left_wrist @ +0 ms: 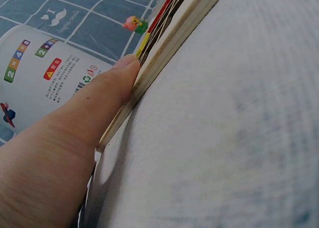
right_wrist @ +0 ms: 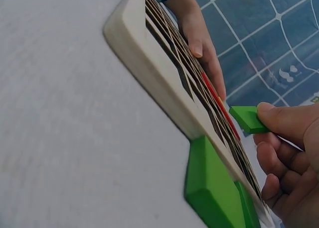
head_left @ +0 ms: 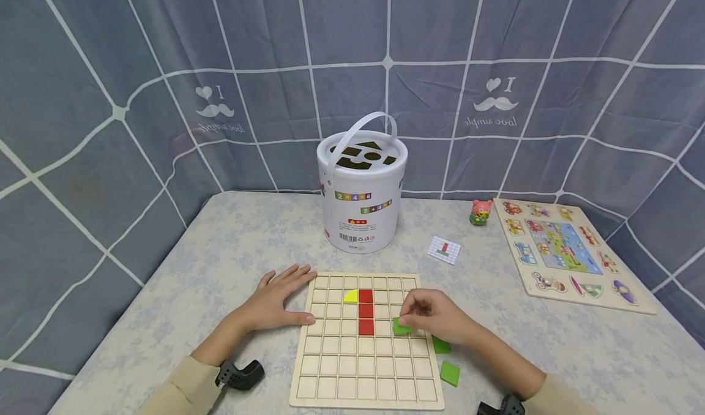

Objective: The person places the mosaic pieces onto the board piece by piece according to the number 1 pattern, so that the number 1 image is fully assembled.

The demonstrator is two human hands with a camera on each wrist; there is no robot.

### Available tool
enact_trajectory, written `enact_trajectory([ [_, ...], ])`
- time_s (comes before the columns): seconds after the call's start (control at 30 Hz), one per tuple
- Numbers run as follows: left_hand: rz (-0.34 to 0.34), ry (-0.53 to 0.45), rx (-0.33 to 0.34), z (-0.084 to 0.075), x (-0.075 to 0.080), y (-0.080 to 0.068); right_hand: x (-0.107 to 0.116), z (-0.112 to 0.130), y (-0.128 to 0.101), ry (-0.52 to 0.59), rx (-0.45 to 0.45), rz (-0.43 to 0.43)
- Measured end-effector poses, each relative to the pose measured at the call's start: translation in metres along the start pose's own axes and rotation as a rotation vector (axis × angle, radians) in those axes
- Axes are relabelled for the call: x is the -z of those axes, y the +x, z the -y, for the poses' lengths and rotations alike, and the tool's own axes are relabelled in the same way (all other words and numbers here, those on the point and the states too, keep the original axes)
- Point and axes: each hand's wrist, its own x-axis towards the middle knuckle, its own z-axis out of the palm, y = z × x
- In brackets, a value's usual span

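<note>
A wooden grid board (head_left: 335, 385) lies flat on the table. In its upper middle, three red square tiles (head_left: 366, 311) form a column, with a yellow quarter-round tile (head_left: 350, 296) left of the top one. My right hand (head_left: 437, 317) pinches a green square tile (right_wrist: 245, 119) between thumb and fingers, held above the board's right part. Two more green tiles (head_left: 450, 373) lie by the board's right edge, one partly under my right wrist in the head view. My left hand (head_left: 278, 303) rests with fingers spread at the board's left edge, its thumb (left_wrist: 112, 83) touching the rim.
Behind the board stands a white bucket (head_left: 360, 213) with shaped holes in its lid. A small pattern card (head_left: 443, 250) lies to its right. Farther right are a pink-and-green bear figurine (head_left: 480, 212) and a picture puzzle board (head_left: 573, 256). A grey checked curtain (head_left: 440, 97) hangs behind.
</note>
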Motion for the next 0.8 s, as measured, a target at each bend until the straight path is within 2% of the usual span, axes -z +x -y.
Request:
enact_trajectory([
  [0.37,0.003,-0.001,0.003,0.002,-0.001,0.0,-0.016,0.002,0.01,0.006,0.02,0.031],
  [0.8,-0.001,-0.006,-0.001,0.001,0.0,0.0,-0.035,0.012,0.02,0.07,-0.035,0.046],
])
